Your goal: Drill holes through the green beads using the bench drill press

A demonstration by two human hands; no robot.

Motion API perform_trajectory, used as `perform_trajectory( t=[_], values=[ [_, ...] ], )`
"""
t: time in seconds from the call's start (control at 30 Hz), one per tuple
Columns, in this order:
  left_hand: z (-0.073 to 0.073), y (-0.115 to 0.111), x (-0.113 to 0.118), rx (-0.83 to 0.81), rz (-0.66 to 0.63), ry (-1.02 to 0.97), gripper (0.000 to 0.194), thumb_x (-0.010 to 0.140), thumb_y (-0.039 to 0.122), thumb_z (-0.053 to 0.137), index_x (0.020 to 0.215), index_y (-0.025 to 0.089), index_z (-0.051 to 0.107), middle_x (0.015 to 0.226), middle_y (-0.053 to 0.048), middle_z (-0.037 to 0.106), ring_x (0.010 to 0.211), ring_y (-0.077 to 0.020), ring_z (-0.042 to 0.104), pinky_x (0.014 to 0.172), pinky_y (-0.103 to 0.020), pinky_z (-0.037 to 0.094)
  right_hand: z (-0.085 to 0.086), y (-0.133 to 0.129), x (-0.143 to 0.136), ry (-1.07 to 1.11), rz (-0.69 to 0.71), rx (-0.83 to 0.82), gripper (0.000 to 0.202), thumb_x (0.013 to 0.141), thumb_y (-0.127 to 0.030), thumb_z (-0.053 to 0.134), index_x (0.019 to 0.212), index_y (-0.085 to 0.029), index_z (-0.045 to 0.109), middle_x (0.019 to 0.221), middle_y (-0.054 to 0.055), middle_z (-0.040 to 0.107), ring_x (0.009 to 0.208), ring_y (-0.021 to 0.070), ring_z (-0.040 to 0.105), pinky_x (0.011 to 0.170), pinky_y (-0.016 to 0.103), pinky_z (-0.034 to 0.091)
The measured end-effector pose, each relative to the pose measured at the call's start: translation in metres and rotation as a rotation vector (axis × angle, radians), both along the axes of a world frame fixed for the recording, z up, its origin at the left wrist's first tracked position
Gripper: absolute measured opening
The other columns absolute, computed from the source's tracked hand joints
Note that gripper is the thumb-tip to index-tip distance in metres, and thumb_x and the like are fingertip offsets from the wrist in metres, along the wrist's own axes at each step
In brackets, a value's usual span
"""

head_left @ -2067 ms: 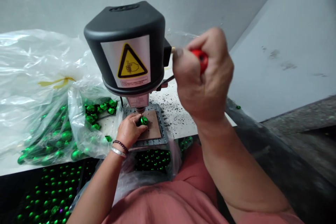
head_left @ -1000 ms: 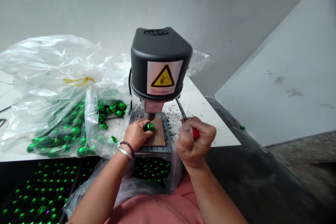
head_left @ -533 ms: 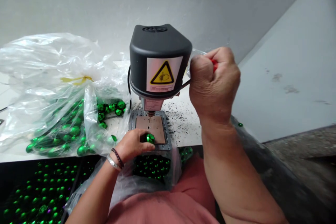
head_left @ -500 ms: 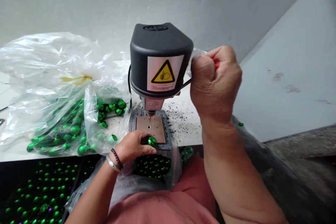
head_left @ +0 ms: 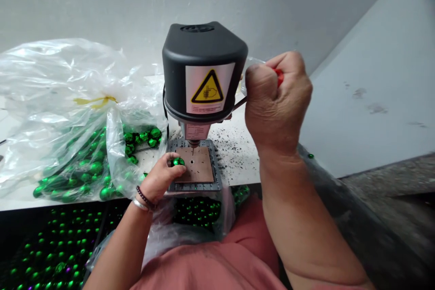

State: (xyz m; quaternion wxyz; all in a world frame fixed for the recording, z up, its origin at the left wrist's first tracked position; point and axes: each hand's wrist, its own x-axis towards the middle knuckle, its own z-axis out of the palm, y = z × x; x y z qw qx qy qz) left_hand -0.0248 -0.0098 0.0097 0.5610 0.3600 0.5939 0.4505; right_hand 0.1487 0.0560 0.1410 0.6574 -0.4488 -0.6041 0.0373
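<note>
A black drill press with a yellow warning label stands on the white table. Its thin bit points down at a small hole in the brown board on the metal base. Between thumb and fingers, my left hand holds a shiny green ball over the board's left part, left of the hole and apart from the bit. At the machine's right side my right hand is wrapped round a red handle, mostly hidden by the fingers.
On the left, a clear plastic bag tied with yellow holds green balls. Many more balls fill a dark tray below the table edge. Dark shavings litter the white table right of the base.
My left hand has moved the green ball up and left, from the board's front edge to beside the hole. My right hand stays on the red handle. The view has shifted slightly.
</note>
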Motion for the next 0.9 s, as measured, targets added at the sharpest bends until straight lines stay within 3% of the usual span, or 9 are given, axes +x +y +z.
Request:
perform_trajectory(
  t=[0.13, 0.27, 0.33, 0.4, 0.47, 0.53, 0.67, 0.77, 0.9],
  values=[
    [-0.002, -0.001, 0.002, 0.058, -0.079, 0.210, 0.042, 0.059, 0.024, 0.069, 0.098, 0.015, 0.058, 0.074, 0.002, 0.055, 0.064, -0.0095, 0.050, 0.059, -0.022, 0.040, -0.002, 0.003, 0.001, 0.005, 0.014, 0.026, 0.020, 0.082, -0.028, 0.047, 0.068, -0.016, 0.040, 0.058, -0.009, 0.032, 0.053, 0.0006, 0.031, 0.057, 0.015, 0.032],
    [-0.001, -0.003, 0.005, 0.054, -0.056, -0.111, 0.050, 0.066, 0.027, 0.065, 0.113, 0.021, 0.048, 0.087, 0.000, 0.056, 0.077, -0.0137, 0.057, 0.065, -0.026, 0.045, -0.004, 0.004, 0.002, 0.014, 0.031, 0.036, 0.019, 0.082, -0.028, 0.048, 0.070, -0.016, 0.041, 0.058, -0.009, 0.033, 0.053, 0.0006, 0.033, 0.057, 0.015, 0.034],
    [0.001, -0.003, 0.007, 0.052, -0.010, -0.304, 0.045, 0.065, 0.026, 0.066, 0.105, 0.021, 0.046, 0.088, -0.001, 0.055, 0.083, -0.0156, 0.058, 0.063, -0.024, 0.044, -0.004, 0.003, 0.002, 0.024, 0.028, 0.031, 0.017, 0.081, -0.026, 0.049, 0.070, -0.016, 0.041, 0.059, -0.009, 0.034, 0.054, 0.0005, 0.034, 0.058, 0.015, 0.034],
    [0.001, -0.003, 0.006, 0.050, 0.001, -0.350, 0.040, 0.064, 0.028, 0.066, 0.097, 0.020, 0.046, 0.084, 0.001, 0.052, 0.080, -0.0137, 0.057, 0.060, -0.022, 0.041, -0.004, 0.002, 0.001, 0.029, 0.021, 0.022, 0.017, 0.080, -0.025, 0.050, 0.070, -0.016, 0.041, 0.059, -0.009, 0.035, 0.053, 0.0005, 0.033, 0.057, 0.015, 0.034],
    [-0.001, -0.002, 0.005, 0.045, -0.050, -0.199, 0.038, 0.064, 0.029, 0.067, 0.095, 0.020, 0.046, 0.079, 0.003, 0.049, 0.071, -0.0105, 0.052, 0.060, -0.021, 0.039, -0.004, 0.001, 0.000, 0.032, 0.020, 0.011, 0.017, 0.080, -0.026, 0.051, 0.071, -0.016, 0.041, 0.057, -0.009, 0.034, 0.050, 0.0007, 0.032, 0.055, 0.015, 0.034],
    [-0.004, -0.002, 0.003, 0.067, -0.098, 0.118, 0.037, 0.063, 0.023, 0.067, 0.095, 0.019, 0.049, 0.077, 0.003, 0.047, 0.070, -0.0106, 0.049, 0.065, -0.024, 0.041, -0.005, 0.001, 0.000, 0.036, 0.024, 0.011, 0.017, 0.080, -0.027, 0.051, 0.071, -0.017, 0.041, 0.055, -0.010, 0.034, 0.049, 0.0011, 0.031, 0.053, 0.016, 0.034],
    [-0.006, -0.004, 0.001, 0.218, -0.109, 0.665, 0.035, 0.059, 0.005, 0.057, 0.091, 0.017, 0.058, 0.096, -0.003, 0.048, 0.097, -0.0177, 0.049, 0.091, -0.033, 0.039, -0.005, 0.000, 0.000, 0.034, 0.011, 0.012, 0.017, 0.080, -0.023, 0.054, 0.070, -0.017, 0.041, 0.055, -0.009, 0.034, 0.049, 0.0018, 0.032, 0.053, 0.017, 0.034],
    [-0.001, -0.007, 0.000, 0.263, -0.198, 0.741, 0.046, 0.065, 0.009, 0.057, 0.110, 0.019, 0.056, 0.104, -0.006, 0.050, 0.101, -0.0191, 0.050, 0.095, -0.035, 0.038, -0.005, -0.002, 0.001, 0.031, 0.009, 0.007, 0.018, 0.079, -0.022, 0.055, 0.070, -0.017, 0.041, 0.056, -0.009, 0.034, 0.049, 0.0017, 0.032, 0.052, 0.016, 0.033],
    [0.005, -0.006, -0.001, 0.221, -0.216, 0.668, 0.048, 0.072, 0.026, 0.059, 0.119, 0.017, 0.050, 0.095, -0.005, 0.059, 0.085, -0.0181, 0.056, 0.080, -0.033, 0.045, -0.005, -0.002, 0.000, 0.030, 0.028, 0.024, 0.017, 0.080, -0.023, 0.052, 0.070, -0.017, 0.040, 0.056, -0.009, 0.032, 0.050, 0.0008, 0.030, 0.052, 0.015, 0.033]
  ],
)
